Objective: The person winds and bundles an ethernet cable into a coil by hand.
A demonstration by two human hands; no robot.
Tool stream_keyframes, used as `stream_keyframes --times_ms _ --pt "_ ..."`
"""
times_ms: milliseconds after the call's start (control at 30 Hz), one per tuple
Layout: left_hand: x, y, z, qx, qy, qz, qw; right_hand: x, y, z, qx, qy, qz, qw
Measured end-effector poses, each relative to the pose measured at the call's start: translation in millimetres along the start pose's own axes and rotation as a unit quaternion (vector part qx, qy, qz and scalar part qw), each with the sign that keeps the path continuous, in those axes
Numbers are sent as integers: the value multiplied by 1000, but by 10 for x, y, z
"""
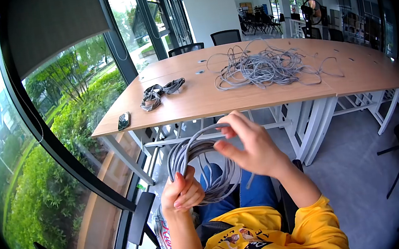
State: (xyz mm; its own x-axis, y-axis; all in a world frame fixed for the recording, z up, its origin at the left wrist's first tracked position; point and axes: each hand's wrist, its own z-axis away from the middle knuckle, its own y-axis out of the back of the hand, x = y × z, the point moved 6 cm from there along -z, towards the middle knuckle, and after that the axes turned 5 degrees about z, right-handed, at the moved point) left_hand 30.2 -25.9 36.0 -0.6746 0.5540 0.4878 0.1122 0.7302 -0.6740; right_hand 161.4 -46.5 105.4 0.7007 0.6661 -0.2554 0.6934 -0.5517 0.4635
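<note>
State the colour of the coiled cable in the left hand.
Grey: the coiled cable shows best in the head view, the only one.

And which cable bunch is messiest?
The big grey tangle, right of the bundles on the table: its loops sprawl loosely, while those bundles and the held coil are gathered.

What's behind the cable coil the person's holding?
Blue jeans show through and beside the gray cable coil, with gray floor beyond. The coil and the left hand cover the rest; whatever's directly behind them can't be seen.
</note>
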Motion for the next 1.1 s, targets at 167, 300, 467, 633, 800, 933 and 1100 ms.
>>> stream_keyframes --times_ms 167,300,467,633,800,933,1100 --pt "-3 -74 17 -62 1 -18 998 -64 -117 106 -27 -15 125 992" --pt "114 -163 68 -104 -57 -71 990 49 -254 220 -133 -39 212 967" --pt "33 59 118 125 -1 -297 947 -184 -108 153 46 122 113 985" --pt "69 67 150 146 -29 -304 941 -141 -115 210 20 112 -55 992" --pt "-50 -39 90 108 46 -388 914 -132 -42 147 48 100 -8 994" --pt "-178 -192 -7 10 86 -409 909 -134 -131 130 32 27 -154 987" --pt "-257 -76 14 -8 125 -304 944 -69 -252 100 10 10 -175 985"
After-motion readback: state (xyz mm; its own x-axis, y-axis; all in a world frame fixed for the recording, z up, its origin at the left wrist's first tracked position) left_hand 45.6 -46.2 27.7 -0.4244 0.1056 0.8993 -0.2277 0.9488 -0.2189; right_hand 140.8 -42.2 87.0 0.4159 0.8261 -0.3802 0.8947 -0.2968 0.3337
